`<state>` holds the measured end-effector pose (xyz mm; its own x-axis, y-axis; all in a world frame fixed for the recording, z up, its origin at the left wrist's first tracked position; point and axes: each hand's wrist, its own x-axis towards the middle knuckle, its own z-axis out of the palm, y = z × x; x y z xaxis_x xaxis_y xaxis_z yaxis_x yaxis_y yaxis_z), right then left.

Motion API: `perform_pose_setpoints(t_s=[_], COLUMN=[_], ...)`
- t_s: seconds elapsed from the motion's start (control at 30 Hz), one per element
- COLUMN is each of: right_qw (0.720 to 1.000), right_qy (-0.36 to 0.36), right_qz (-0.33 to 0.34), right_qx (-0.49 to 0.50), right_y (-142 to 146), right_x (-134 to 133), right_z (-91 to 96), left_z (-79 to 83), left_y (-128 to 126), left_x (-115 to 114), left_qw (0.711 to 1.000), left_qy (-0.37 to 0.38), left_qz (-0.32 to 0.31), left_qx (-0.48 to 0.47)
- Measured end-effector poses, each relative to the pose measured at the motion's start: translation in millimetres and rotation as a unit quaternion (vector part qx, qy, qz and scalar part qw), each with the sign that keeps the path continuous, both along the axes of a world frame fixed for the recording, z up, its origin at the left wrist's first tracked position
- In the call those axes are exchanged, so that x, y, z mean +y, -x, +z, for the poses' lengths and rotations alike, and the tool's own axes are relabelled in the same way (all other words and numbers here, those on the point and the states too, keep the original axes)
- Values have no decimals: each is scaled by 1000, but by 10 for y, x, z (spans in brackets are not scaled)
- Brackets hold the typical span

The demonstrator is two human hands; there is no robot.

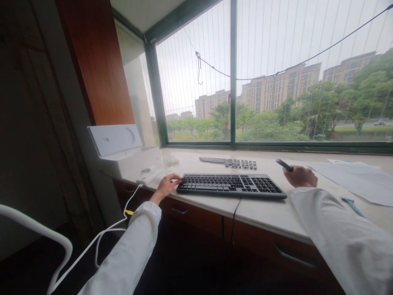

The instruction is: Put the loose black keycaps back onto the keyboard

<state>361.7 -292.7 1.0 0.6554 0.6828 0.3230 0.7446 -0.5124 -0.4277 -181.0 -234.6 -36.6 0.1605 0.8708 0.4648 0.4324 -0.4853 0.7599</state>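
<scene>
A dark grey keyboard lies on the pale window-sill counter, its cable hanging over the front edge. My left hand rests at the keyboard's left end, fingers curled against its edge. My right hand sits just right of the keyboard, closed around a small dark slim object that points up and left. Both arms wear white sleeves. A second keyboard or key set lies farther back near the window.
A white box stands at the counter's left end with a white cable trailing down. Sheets of paper and a blue item lie at right. Drawers sit below the counter. A white chair rail is at lower left.
</scene>
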Motion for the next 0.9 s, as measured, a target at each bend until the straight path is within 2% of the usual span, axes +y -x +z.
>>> perform_pose_setpoints(t_s=[0.4, 0.67, 0.9], right_qw=[1000, 1000, 1000], right_qy=[4, 8, 0], right_qz=[-11, -21, 2], right_qx=[-3, -10, -5], right_y=[17, 6, 15], right_x=[-1, 20, -13], right_z=[0, -19, -8], left_z=[88, 96, 76], left_y=[-48, -54, -36], left_x=[-72, -87, -68], left_qw=[992, 992, 998], left_qy=[1, -3, 16], left_qz=[91, 80, 49], left_qx=[91, 95, 44])
